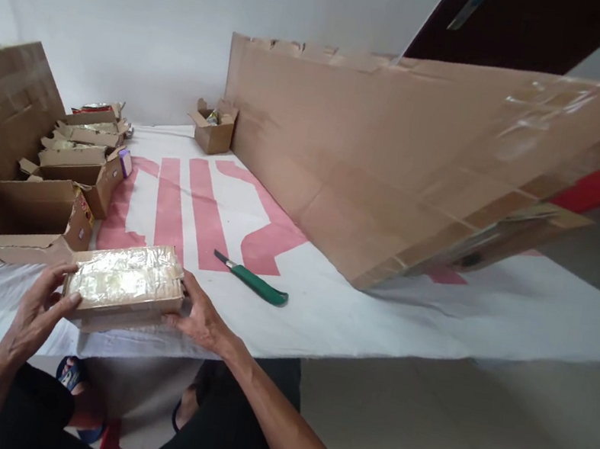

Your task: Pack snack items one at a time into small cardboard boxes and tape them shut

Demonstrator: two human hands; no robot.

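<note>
Along the tabletop's [330, 319] near edge: a box with little margin below it

Left of the middle of that edge, the left hand [40, 299] grips one end of a shiny-topped box [127, 283], thumb and fingers on its corners, while the right hand [202, 318] clasps the other end. Whether its base rests on the cloth or hangs just above cannot be told. The glossy covering looks slick; a loosened thumb could let it tip over the edge.

Beyond the right hand, a green-handled knife [258, 284] lies loose, blade toward the far left. A careless sweep of that hand could nudge it or meet the blade.

By the left edge, an open carton [24, 238] stands close to the left hand, so an elbow or box corner might catch its flaps. Toward the right, a tall cardboard sheet [341, 154] stands on edge; a bump could topple it, and a tug on the cloth might shift everything.
</note>
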